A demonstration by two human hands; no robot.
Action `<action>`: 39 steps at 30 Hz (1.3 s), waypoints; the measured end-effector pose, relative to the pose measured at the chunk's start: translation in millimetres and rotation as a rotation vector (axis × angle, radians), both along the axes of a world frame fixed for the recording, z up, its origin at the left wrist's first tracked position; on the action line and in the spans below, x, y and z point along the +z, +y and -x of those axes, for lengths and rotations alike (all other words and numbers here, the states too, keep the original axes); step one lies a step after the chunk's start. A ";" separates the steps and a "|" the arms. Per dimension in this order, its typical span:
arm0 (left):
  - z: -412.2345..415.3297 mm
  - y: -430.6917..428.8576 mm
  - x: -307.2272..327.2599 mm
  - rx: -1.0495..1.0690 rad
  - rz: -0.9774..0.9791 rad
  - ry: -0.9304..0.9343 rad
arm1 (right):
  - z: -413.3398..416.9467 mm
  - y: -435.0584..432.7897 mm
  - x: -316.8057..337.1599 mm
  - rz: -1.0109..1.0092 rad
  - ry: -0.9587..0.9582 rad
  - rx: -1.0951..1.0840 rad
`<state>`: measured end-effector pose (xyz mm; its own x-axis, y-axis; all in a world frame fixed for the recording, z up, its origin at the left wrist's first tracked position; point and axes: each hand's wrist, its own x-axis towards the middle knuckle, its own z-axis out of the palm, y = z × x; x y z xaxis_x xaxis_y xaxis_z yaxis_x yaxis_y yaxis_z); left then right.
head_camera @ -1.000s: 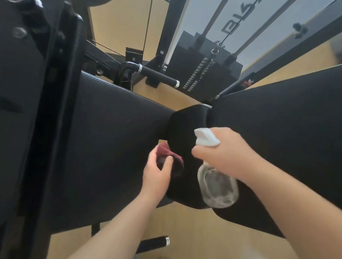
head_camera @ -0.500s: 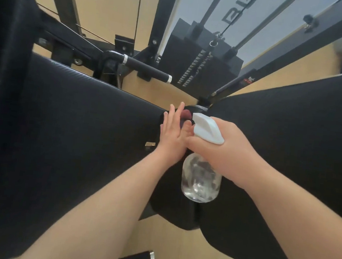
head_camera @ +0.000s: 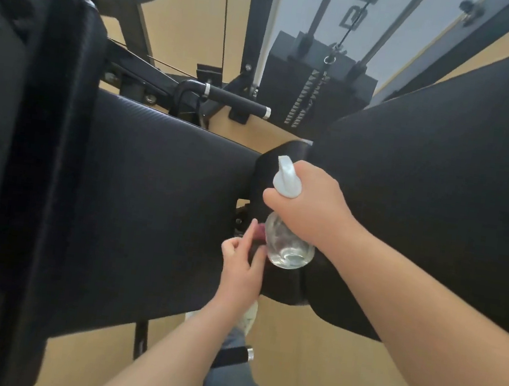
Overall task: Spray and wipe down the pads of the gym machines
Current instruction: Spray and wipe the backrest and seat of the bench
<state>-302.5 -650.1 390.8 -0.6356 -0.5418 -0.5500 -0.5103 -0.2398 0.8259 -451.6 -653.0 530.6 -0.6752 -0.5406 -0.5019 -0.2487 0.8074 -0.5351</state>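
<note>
Both hands busy. Right hand (head_camera: 312, 209) is wrapped round the neck of the spray bottle (head_camera: 288, 245), and left hand (head_camera: 242, 271) pinches a dark red cloth (head_camera: 260, 232) just below it, mostly hidden by the fingers and the bottle.

Big to small:
- The wide left pad (head_camera: 148, 212) and the long right pad (head_camera: 440, 183) are both black textured vinyl. I judge them firm and grippy, so a cloth should drag a little rather than slide.
- The small middle pad (head_camera: 280, 287) sits between them, and both hands work over it. The cloth touches its edge near the hinge gap.
- The bottle is clear plastic, light and stiff but possibly slick if wet. I'd keep the hold at the neck, under the white trigger head (head_camera: 285, 179), nozzle aimed away from me.
- Contents are clear liquid and look low. I cannot tell the exact level.
- The cloth is soft and limp, so I'd bunch it in the palm for wiping.
</note>
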 end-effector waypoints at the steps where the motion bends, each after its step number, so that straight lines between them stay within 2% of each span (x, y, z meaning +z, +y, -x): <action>1: 2.4 -9.9 4.0 0.059 -0.010 0.003 | -6.7 4.1 -0.5 0.018 -0.008 -0.021; 4: 9.8 -47.7 13.1 0.317 -0.057 -0.051 | -25.4 19.1 -5.3 0.113 -0.032 -0.126; 6: 16.6 -72.4 15.9 0.371 -0.085 -0.034 | -38.3 30.4 -11.3 0.183 -0.047 -0.180; 9: 33.0 -91.6 24.6 0.258 -0.072 0.045 | -57.9 45.7 -21.4 0.275 -0.051 -0.253; 14: 108.9 -103.9 33.5 0.000 0.078 0.118 | -70.3 57.7 -35.6 0.334 -0.079 -0.307; 16: 129.3 -104.0 28.1 -0.122 0.209 0.149 | -69.4 57.0 -42.0 0.356 -0.063 -0.321; 19: 113.3 -89.0 18.1 -0.217 0.411 0.236 | -73.2 53.2 -48.3 0.391 -0.012 -0.389; 20: 97.6 -80.4 12.3 -0.240 0.426 0.273 | -75.9 51.6 -48.6 0.399 -0.006 -0.415; 23: 48.9 -56.1 0.0 -0.379 0.321 0.265 | -88.2 50.3 -43.2 0.391 -0.032 -0.569; 25: 40.6 -56.6 -3.8 -0.451 0.336 0.259 | -96.9 53.4 -35.4 0.403 -0.054 -0.651; 30: 126.5 -108.5 14.9 -0.281 0.461 0.342 | -101.9 57.6 -18.3 0.427 -0.032 -0.663; 34: 209.1 -129.9 27.5 -0.336 0.425 0.165 | -95.1 53.2 -16.1 0.487 -0.037 -0.665; 36: 204.5 -124.4 24.9 -0.344 0.463 0.149 | -92.0 52.1 -17.4 0.491 -0.019 -0.651; 39: 155.9 -104.0 24.4 -0.258 0.461 0.262 | -93.5 53.8 -18.7 0.482 -0.009 -0.677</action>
<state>-458.5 -754.1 415.1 -0.8614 -0.4977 -0.1013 -0.2693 0.2784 0.9219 -358.1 -599.2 511.9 -0.9285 -0.1764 -0.3267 0.2146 0.4629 -0.8600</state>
